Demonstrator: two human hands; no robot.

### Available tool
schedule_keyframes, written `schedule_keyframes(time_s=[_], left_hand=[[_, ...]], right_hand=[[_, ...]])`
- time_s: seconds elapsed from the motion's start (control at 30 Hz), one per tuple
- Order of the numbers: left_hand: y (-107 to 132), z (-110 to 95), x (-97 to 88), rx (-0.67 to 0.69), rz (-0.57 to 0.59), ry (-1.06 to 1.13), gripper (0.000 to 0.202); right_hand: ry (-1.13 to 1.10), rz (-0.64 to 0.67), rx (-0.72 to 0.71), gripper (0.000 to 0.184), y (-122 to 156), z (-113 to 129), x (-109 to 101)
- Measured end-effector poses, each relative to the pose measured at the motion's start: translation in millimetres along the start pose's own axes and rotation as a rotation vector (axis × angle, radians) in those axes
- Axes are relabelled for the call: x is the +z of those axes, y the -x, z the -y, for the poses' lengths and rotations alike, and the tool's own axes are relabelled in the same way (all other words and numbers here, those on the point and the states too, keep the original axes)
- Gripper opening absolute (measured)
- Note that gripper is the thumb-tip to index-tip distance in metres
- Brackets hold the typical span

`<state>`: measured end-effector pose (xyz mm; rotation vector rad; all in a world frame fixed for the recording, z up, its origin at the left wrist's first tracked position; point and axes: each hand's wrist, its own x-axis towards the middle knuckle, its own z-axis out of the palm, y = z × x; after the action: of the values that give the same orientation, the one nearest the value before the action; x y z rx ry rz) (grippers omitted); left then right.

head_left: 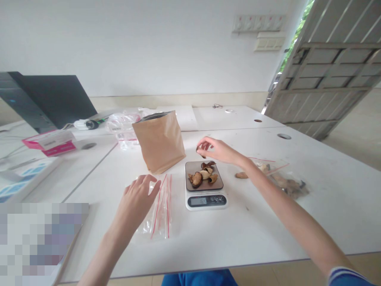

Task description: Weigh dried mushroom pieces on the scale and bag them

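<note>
Over the white table [247, 226], the right hand [216, 150] is pinching one dark dried piece [200, 149] above five dried pieces [202, 174] on one digital scale [205, 200], while the open left hand [135, 204] is hovering over one red-striped zip bag [160, 210].

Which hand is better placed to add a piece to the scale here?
Right, probably: the right hand pinches a dark dried piece just above the kitchen scale's tray, while the left hand is open over a clear zip bag, farther off.

My right grip [216, 150] pinches a dark dried piece [199, 150]; curled brown pieces [202, 175] lie on the scale tray [192, 167] just below it.
</note>
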<state>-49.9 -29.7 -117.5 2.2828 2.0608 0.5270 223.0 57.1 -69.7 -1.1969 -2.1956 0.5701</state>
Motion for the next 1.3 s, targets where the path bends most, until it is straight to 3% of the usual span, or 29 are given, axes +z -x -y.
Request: schedule_keyframes(time_s=[0.13,0.23,0.4,0.47,0.53,0.63,0.73,0.8,0.9,1.0,1.17,1.3], left_hand=[[7.8,15.8,12.6,0.13,-0.002,0.03,0.036],[13.2,30.5,28.5,0.337,-0.062,-0.015,0.045],[17.3,55.4,49.3,0.713,-0.05,-0.158,0.035],[16.9,61.6,54.3,0.762,-0.052,-0.209,0.04],[15.1,61.7,55.7,0.71,-0.043,-0.227,0.04],[9.9,48.6,46.5,0.481,0.01,-0.16,0.038],[5.3,23.2,22.7,0.226,0.065,-0.024,0.038],[4.4,2.7,4.1,0.186,0.063,0.142,0.036],[5.7,-26.7,-15.8,0.203,-0.062,0.427,0.036],[5.8,-47.3,-19.1,0.252,-0.215,0.568,0.035],[-3.8,-58.9,-8.4,0.19,-0.529,0.649,0.025],[-11.8,-59.1,-7.5,0.041,-0.706,0.747,0.026]], right_hand=[[0.078,0.072,0.16,0.026,65.0,-17.9,-17.2],[0.209,0.07,0.237,0.021,106.3,-34.6,-13.9],[0.324,0.146,0.191,0.023,133.4,-52.1,3.4],[0.335,0.123,0.208,0.026,134.8,-51.4,4.0],[0.321,0.085,0.213,0.028,133.2,-44.9,0.5],[0.268,0.008,0.161,0.024,124.8,-23.7,-4.2],[0.17,0.002,0.069,0.019,108.4,7.0,2.2],[0.065,0.031,0.011,0.018,94.4,28.1,12.6],[-0.109,0.071,0.005,0.024,72.3,53.3,30.0],[-0.294,0.096,0.044,0.033,51.8,64.7,42.1],[-0.503,0.077,0.072,0.016,28.2,53.6,44.5],[-0.481,0.106,0.085,0.022,25.9,39.1,33.2]])
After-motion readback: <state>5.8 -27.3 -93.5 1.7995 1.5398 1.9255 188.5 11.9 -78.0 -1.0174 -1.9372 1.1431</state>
